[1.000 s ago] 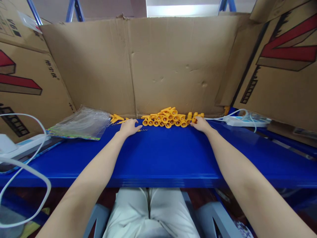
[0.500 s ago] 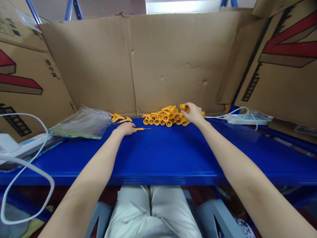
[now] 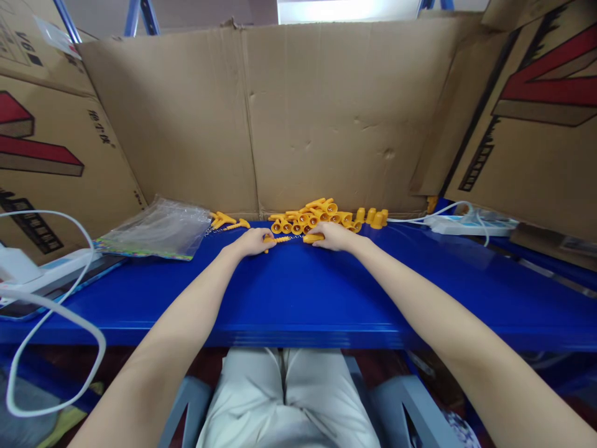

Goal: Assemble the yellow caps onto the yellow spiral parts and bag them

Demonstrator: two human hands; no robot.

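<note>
My left hand is closed around the handle of a yellow corkscrew, whose metal spiral points right. Facing it, my right hand grips a yellow bell-shaped cap lying sideways. The spiral's tip is close to the cap; I cannot tell whether they touch. Behind both hands is a pile of yellow corkscrews with caps, open ends toward me. Several loose yellow caps stand upright to the right of the pile. More corkscrews without caps lie behind my left hand.
Clear plastic bags lie on the blue table at the left. Cardboard walls in the back and sides. A white power strip sits at the right, and a white cable loops at the left edge.
My right hand has brought a cap from the right end of the pile leftward and down toward the corkscrew. My left hand has moved slightly right with the corkscrew.
</note>
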